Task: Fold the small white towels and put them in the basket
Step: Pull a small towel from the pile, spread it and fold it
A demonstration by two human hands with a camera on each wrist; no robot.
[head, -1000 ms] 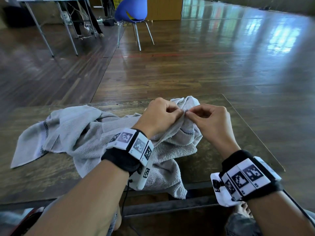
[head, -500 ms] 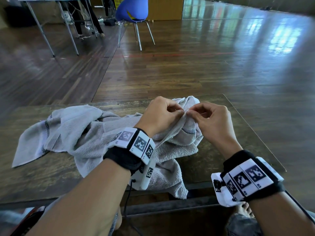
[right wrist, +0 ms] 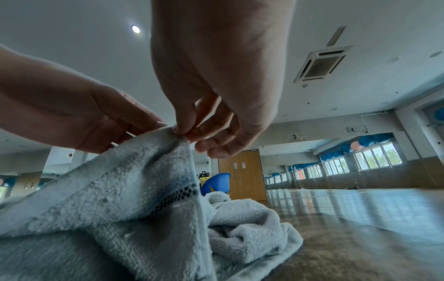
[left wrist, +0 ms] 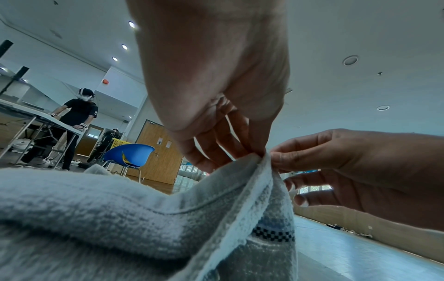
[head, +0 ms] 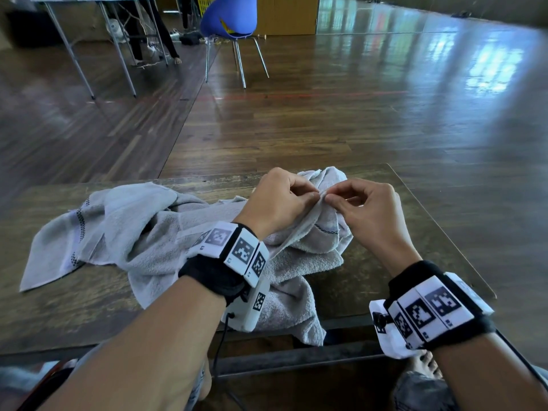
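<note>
A crumpled white towel [head: 154,232] with a dark checkered stripe lies spread over the low wooden table [head: 421,232]. My left hand [head: 281,200] and right hand [head: 364,209] meet above its right part, and each pinches the same raised edge of the towel [left wrist: 261,165] between thumb and fingertips. The wrist views show that edge of the towel [right wrist: 173,136] lifted into a peak, with the rest hanging down. A second bunch of white towel [right wrist: 245,228] lies behind on the table. No basket is in view.
The table's right edge [head: 444,229] and near edge are close to my hands. Beyond the table are a wooden floor, a blue chair [head: 231,19] and a folding table [head: 89,1] at the far left, where another person [left wrist: 77,121] stands.
Both hands have stayed at the same spot on the towel edge. The fingertips have shifted slightly along the edge, and the towel has barely moved.
</note>
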